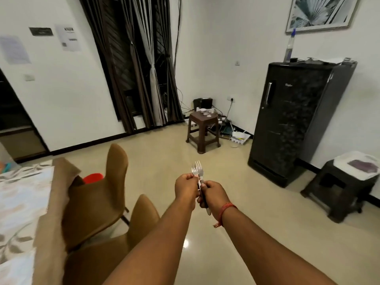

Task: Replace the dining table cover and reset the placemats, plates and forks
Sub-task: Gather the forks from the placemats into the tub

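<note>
here, from the head camera, both hands meet over the floor: the left hand [186,185] pinches the forks [197,171] near their necks, the right hand [213,192] grips the handles, fingers curled. the fridge [287,120] badge is unreadable. the covered desk [18,194] sits far left.

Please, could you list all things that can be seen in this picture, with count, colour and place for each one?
forks: several, exact count unclear, silver, held up in both hands at centre
table cover: one, pale with leaf pattern, on table at left edge
chairs: two, brown, beside the table
refrigerator: one, black, by right wall
stools: two, dark brown, one near the curtains, one right of the refrigerator
curtains: brown and white, tied, at the window
framed picture: one, on wall at top right
bottle: one, clear, on top of the refrigerator
left hand: one, holds the forks
right hand: one, grips the handles, red thread at wrist
</note>
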